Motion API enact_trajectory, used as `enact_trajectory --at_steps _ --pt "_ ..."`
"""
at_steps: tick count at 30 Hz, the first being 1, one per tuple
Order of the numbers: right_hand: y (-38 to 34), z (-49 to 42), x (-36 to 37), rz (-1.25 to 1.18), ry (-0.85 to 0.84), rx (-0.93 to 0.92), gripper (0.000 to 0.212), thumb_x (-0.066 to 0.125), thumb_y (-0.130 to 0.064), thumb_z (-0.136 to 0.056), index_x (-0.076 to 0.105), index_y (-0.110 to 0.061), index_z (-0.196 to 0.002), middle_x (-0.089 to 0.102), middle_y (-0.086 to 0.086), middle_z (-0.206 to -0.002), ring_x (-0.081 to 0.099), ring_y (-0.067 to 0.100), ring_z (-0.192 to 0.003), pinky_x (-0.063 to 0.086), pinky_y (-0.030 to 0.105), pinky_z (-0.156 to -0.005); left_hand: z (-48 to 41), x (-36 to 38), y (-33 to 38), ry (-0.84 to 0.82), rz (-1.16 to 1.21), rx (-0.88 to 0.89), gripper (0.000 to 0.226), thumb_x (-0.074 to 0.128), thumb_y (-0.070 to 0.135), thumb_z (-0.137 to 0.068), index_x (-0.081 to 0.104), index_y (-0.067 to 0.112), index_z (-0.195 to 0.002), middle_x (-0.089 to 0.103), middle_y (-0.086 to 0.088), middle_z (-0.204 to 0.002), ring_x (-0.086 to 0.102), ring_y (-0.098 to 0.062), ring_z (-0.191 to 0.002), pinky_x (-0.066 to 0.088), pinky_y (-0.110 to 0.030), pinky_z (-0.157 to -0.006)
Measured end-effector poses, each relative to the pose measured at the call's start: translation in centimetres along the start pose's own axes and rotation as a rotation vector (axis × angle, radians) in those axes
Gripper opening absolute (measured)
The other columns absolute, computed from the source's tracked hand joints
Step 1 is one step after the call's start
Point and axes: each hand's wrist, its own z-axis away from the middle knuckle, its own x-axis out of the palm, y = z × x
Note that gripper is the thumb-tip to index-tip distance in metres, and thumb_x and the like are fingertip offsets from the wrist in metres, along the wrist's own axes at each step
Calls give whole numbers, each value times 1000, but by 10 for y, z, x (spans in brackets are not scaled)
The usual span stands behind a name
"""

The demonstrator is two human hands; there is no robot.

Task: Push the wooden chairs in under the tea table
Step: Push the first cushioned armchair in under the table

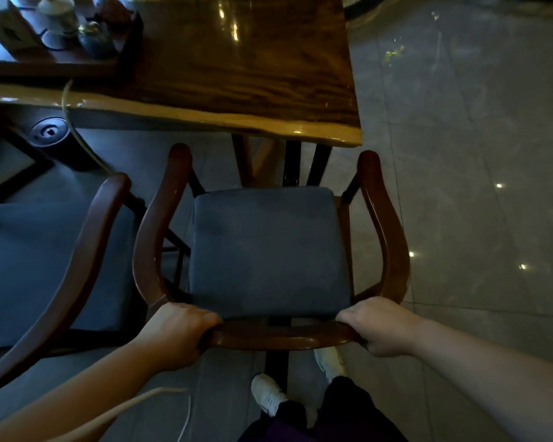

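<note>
A dark wooden armchair (387, 224) with a blue seat cushion (268, 250) stands in front of me, facing the tea table (237, 68). The tips of its curved arms reach about level with the table's near edge, and the seat lies out from under the top. My left hand (176, 333) grips the left end of the chair's curved back rail. My right hand (377, 327) grips the right end of the same rail. A second wooden chair (87, 237) with a blue cushion stands close on the left, partly under the table.
A dark tray (61, 60) with a teapot, cups and a box sits on the table's far left. A pale cable (74, 129) hangs off the table edge and runs across the floor. Table legs (289, 161) stand just beyond the seat. Grey tiled floor (476, 154) extends to the right.
</note>
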Motion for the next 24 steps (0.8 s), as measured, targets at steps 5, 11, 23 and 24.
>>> enact_trajectory --at_steps 5,11,23,24 --pt "15 4 -3 28 13 42 25 68 -14 -84 61 -25 -106 66 -6 -94 64 10 -87 57 31 -77 -13 4 13 -34 15 -12 25 46 48 -81 65 32 -81 64 14 -67 62 -10 -57 47 -24 -46" --pt "19 3 -13 28 69 73 23 67 -13 -82 61 -27 -100 65 -8 -89 63 10 -82 56 31 -73 -28 -17 7 -197 -17 -56 45 28 56 -80 62 33 -100 69 9 -90 66 -15 -80 52 -35 -65" --pt "11 -5 -15 92 13 39 19 64 -18 -84 61 -25 -102 67 -5 -90 65 13 -81 57 34 -72 -26 -25 8 -344 -51 -105 26 48 44 -91 57 35 -114 65 10 -108 61 -13 -98 47 -32 -81" --pt "10 -5 -13 96 8 39 20 64 -19 -85 61 -25 -104 67 -5 -91 65 13 -81 58 34 -71 -24 -23 9 -334 -50 -102 25 48 44 -91 57 36 -113 65 10 -107 61 -13 -98 47 -32 -80"
